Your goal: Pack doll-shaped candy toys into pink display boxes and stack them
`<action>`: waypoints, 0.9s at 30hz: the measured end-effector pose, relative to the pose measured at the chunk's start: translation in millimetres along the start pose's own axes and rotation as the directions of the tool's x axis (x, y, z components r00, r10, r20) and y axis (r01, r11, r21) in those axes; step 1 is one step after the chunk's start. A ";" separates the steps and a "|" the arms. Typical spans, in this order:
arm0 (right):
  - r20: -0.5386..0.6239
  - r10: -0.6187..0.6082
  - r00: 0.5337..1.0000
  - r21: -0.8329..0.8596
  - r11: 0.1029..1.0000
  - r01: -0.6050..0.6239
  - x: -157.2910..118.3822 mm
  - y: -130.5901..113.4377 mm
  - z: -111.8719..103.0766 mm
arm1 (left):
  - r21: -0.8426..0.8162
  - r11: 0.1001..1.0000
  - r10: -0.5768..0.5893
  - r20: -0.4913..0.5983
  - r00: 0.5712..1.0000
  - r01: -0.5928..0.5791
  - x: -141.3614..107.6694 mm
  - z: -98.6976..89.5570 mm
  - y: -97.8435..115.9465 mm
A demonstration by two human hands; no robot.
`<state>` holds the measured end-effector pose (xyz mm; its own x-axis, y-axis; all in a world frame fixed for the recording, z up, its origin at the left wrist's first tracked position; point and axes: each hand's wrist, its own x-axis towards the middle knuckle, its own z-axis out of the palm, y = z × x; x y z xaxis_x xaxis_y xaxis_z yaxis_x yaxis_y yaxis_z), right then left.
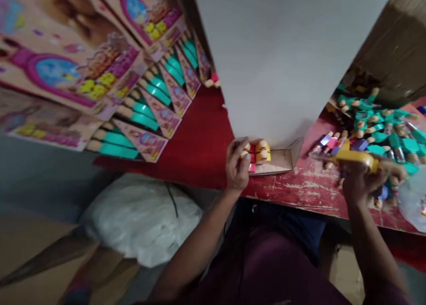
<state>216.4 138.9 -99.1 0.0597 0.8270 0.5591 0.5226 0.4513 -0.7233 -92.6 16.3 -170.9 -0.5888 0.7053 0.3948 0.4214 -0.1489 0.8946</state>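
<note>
My left hand is at the left end of an open cardboard tray, its fingers curled around pink-red pieces with tan rounded tops. Beside them in the tray stand yellow pieces with the same tan tops. To the right, my right hand is closed around a yellow tube-like piece, held above a loose pile. Motion blurs this piece, and its exact kind is unclear. A tall pale board rises behind the tray.
Loose teal, pink and purple pieces with tan ends lie heaped at right. Printed display boxes holding teal pieces line the left. The red bench has a worn front edge. A stuffed white sack sits below, left.
</note>
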 end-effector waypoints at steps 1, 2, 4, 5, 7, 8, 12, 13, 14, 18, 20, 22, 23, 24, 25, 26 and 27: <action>-0.018 -0.032 0.999 -0.032 0.999 0.032 -23.1 -12.2 -6.7 | 0.006 1.000 0.008 0.002 1.000 -0.008 0.6 0.0 -1.4; 0.095 -0.049 0.994 0.013 0.999 0.048 -44.3 -22.5 -8.2 | 0.012 1.000 0.017 0.002 1.000 -0.017 1.0 -0.2 -2.7; 0.337 -0.074 0.939 0.078 0.996 0.051 -78.5 -35.2 4.3 | 0.016 0.999 0.034 0.000 0.999 -0.034 1.4 -0.6 -4.0; 0.452 -0.098 0.887 0.114 0.992 0.052 -90.8 -37.2 16.2 | 0.012 0.999 0.041 -0.001 0.999 -0.041 1.4 -0.8 -3.9; 0.580 -0.163 0.798 0.152 0.984 0.091 -105.5 -34.7 43.6 | -0.001 0.999 0.053 0.010 0.999 -0.053 1.5 -1.2 -2.9; 0.611 -0.203 0.765 0.164 0.978 0.128 -108.8 -31.7 55.9 | -0.010 0.998 0.058 0.015 0.998 -0.058 1.7 -1.4 -2.2; 0.661 -0.352 0.663 0.224 0.935 0.273 -107.3 -25.6 78.4 | -0.028 0.996 0.081 0.019 0.997 -0.080 3.0 -1.7 -0.5; 0.675 -0.384 0.630 0.243 0.922 0.302 -105.0 -27.1 78.3 | -0.025 0.996 0.084 0.017 0.996 -0.084 3.3 -1.7 -0.4; 0.689 -0.412 0.596 0.260 0.909 0.327 -102.3 -29.8 77.3 | -0.022 0.996 0.086 0.017 0.996 -0.086 3.5 -1.6 -0.5; 0.746 -0.458 0.484 0.289 0.877 0.385 -88.0 -45.7 77.9 | -0.014 0.997 0.072 0.019 0.997 -0.071 3.2 -1.2 -0.3; 0.778 -0.435 0.454 0.272 0.883 0.381 -79.3 -53.9 85.2 | -0.016 0.998 0.059 0.028 0.998 -0.059 2.7 -1.3 0.5; 0.805 -0.397 0.441 0.241 0.898 0.368 -70.8 -61.4 94.9 | -0.026 0.999 0.047 0.034 0.998 -0.046 2.4 -1.6 1.5; 0.815 -0.380 0.437 0.227 0.904 0.362 -66.9 -64.9 99.5 | -0.029 0.999 0.041 0.035 0.999 -0.040 2.4 -1.8 2.0; 0.825 -0.364 0.433 0.212 0.909 0.359 -63.6 -68.0 103.3 | -0.030 0.999 0.035 0.036 0.999 -0.034 2.4 -2.0 2.4; 0.833 -0.349 0.428 0.198 0.912 0.359 -60.8 -70.8 106.1 | -0.030 0.999 0.030 0.038 0.999 -0.029 2.6 -2.2 2.6; 0.841 -0.337 0.424 0.185 0.914 0.361 -58.9 -73.2 107.7 | -0.031 0.999 0.030 0.039 0.999 -0.028 2.7 -2.3 2.8; 0.846 -0.328 0.420 0.173 0.915 0.365 -57.7 -75.1 108.2 | -0.036 0.999 0.034 0.037 0.999 -0.032 2.9 -2.3 2.8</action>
<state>81.7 93.6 -120.9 -0.8659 0.4833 0.1292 0.3524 0.7725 -0.5282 -94.7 16.3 -166.8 -0.5481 0.7253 0.4166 0.4154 -0.1963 0.8882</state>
